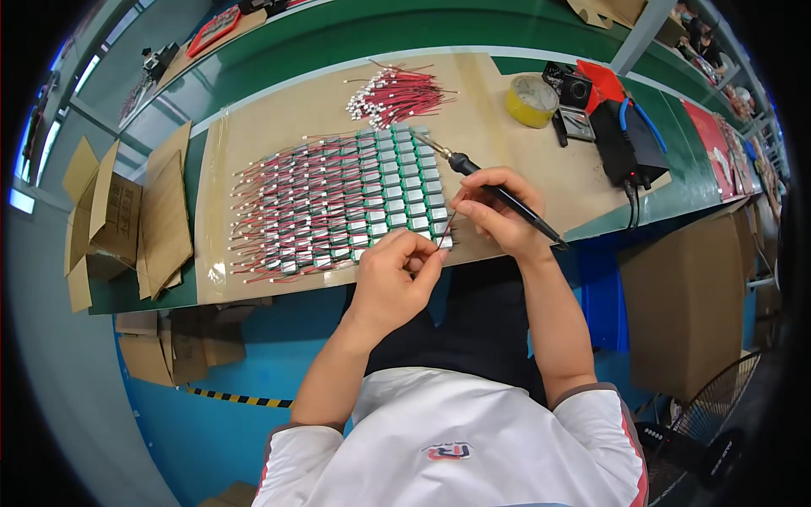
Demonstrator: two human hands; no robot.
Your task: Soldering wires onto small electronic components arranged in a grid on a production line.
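Observation:
My right hand (504,213) is closed around a black-handled soldering iron (463,164), its metal tip pointing to the far left over the cells. The thumb and fingertips of that hand also pinch the upper end of a short dark red wire lead (449,226). At the lower end of the lead, by a small white connector (444,242), my left hand (395,277) is closed in a pinch. Both hands are at the near right corner of a block of silver-grey cells (393,193) with green strips, set in close rows. Red and black wires with white plugs trail from the left rows.
A pile of red wire leads (407,91) lies beyond the cells on the cardboard sheet (477,93). To the right are a yellow tape roll (531,101), a black soldering station (629,144) and a red bin (601,80). Open cartons (114,211) stand left; a fan (718,406) is lower right.

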